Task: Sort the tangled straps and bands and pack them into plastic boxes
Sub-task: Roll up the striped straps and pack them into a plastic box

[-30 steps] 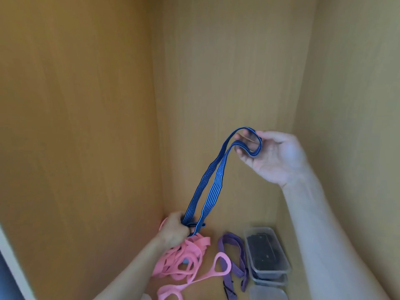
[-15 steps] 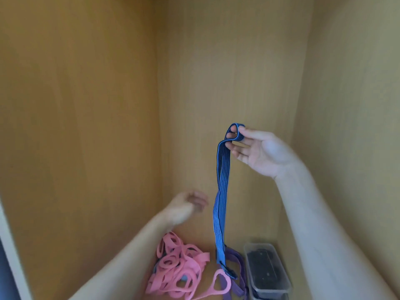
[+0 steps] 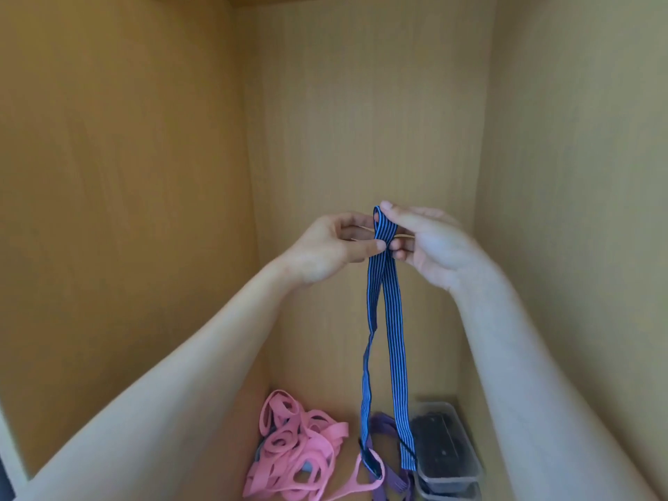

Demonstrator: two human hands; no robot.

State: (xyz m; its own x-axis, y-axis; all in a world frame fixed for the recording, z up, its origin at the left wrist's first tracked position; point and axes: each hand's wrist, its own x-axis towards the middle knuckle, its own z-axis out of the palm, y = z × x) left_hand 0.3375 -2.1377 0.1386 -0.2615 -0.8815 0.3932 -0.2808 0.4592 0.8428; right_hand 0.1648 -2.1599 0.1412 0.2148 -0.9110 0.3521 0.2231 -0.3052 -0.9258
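I pinch the blue striped strap [image 3: 384, 283] with left hand [image 3: 330, 247] and right hand [image 3: 430, 244]; pink bands [image 3: 300, 453] lie at seven o'clock.

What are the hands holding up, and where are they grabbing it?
Both the left hand and the right hand pinch the blue striped strap at its folded top; the two lengths hang down.

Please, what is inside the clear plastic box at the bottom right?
The clear plastic box holds something dark, probably a black strap, though blur hides its details. The hanging blue striped strap covers the box's left edge. Another box seems to sit beneath; its contents are hidden.
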